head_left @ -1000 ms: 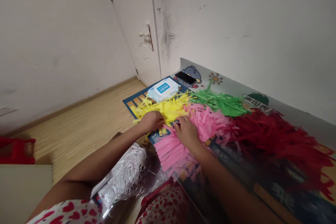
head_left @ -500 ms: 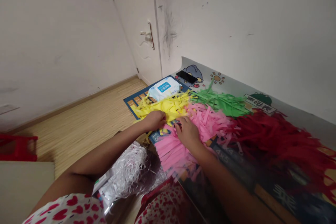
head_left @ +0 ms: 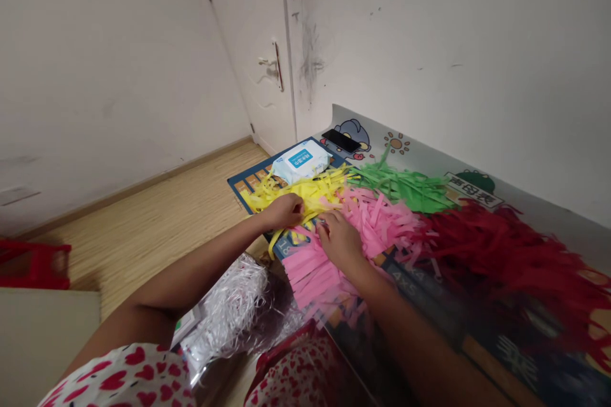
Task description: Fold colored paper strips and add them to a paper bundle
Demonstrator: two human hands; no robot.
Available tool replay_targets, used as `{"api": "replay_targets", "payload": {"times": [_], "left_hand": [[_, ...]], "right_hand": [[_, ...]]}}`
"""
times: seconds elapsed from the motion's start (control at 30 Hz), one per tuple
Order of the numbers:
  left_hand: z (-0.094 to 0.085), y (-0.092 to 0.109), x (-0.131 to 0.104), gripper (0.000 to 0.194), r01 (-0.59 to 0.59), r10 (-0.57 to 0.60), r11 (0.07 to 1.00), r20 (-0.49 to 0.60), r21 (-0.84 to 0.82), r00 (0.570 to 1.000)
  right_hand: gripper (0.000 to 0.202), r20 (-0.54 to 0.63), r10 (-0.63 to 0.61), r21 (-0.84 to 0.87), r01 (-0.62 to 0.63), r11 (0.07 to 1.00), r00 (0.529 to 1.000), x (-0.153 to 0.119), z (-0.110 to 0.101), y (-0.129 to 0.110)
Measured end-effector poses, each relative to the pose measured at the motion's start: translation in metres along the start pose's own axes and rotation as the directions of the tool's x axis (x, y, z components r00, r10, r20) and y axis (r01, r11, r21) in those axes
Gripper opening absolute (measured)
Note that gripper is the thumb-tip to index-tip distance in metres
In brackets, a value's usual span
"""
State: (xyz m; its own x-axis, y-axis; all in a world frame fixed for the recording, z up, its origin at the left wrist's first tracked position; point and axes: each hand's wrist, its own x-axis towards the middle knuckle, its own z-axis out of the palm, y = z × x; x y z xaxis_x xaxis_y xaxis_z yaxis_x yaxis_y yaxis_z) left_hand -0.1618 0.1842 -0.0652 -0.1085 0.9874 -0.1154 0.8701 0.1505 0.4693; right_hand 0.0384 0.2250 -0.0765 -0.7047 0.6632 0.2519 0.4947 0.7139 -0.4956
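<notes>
My left hand [head_left: 285, 211] is closed at the near edge of the yellow strips [head_left: 317, 194], its fingers pinched on the end of a narrow pink strip. Close by on the right, my right hand [head_left: 342, 241] is closed too, with bent fingers and thumb on the pink strips [head_left: 308, 270]. The fingertips of both hands are partly hidden, so the exact grip is hard to see. More pink fringe spreads behind and under my right hand. Green strips [head_left: 405, 184] lie behind the pink pile, and a heap of red strips [head_left: 506, 261] lies to the right.
A pack of wipes [head_left: 300, 161] and a black phone [head_left: 342, 140] lie at the table's back left. The printed table mat [head_left: 237, 183] curls up against the wall. Below the table edge is a bundle of shiny white shredded strands [head_left: 233, 305]. A red stool [head_left: 41, 265] stands far left.
My left hand has shifted slightly up and turned a little by the yellow strips. The right hand has barely moved. The view has shifted slightly.
</notes>
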Motion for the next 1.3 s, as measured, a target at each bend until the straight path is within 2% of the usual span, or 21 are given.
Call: {"api": "replay_targets", "payload": {"times": [0.3,0.53,0.63,0.77,0.9,1.13,1.2,1.3], "left_hand": [[0.002,-0.012,0.009,0.021,0.056,-0.046,0.97,0.045,-0.238,0.998],[-0.001,-0.019,0.015,0.033,0.137,-0.091,0.911,0.135,-0.388,0.987],[0.001,-0.021,0.017,0.03,0.189,-0.129,0.902,0.175,-0.389,0.976],[0.002,-0.02,0.019,0.024,0.229,-0.175,0.92,0.19,-0.317,0.966],[-0.001,-0.015,0.018,0.023,0.216,-0.187,0.957,0.158,-0.193,0.97],[0.003,0.013,-0.004,0.021,0.115,-0.107,0.984,-0.062,0.133,0.992],[0.002,0.017,-0.011,0.017,0.114,-0.094,0.972,-0.103,0.205,0.99],[-0.011,0.018,-0.015,0.014,0.168,-0.115,0.945,-0.197,0.279,0.974]], "right_hand": [[0.033,0.085,-0.218,0.009,0.218,0.976,0.972,0.004,0.001,-0.008],[0.038,0.11,-0.184,-0.056,0.19,0.98,0.977,0.004,0.007,-0.002],[0.038,0.117,-0.176,-0.078,0.186,0.979,0.977,0.004,0.008,-0.002],[0.037,0.127,-0.169,-0.114,0.184,0.976,0.977,0.003,0.007,-0.002],[0.037,0.141,-0.171,-0.171,0.194,0.966,0.975,0.003,0.008,-0.002],[0.03,0.218,-0.249,-0.28,0.305,0.91,0.944,0.004,0.009,-0.01],[0.035,0.226,-0.244,-0.305,0.307,0.902,0.943,0.003,0.008,-0.011],[0.041,0.224,-0.231,-0.339,0.298,0.892,0.947,0.001,0.007,-0.011]]}}
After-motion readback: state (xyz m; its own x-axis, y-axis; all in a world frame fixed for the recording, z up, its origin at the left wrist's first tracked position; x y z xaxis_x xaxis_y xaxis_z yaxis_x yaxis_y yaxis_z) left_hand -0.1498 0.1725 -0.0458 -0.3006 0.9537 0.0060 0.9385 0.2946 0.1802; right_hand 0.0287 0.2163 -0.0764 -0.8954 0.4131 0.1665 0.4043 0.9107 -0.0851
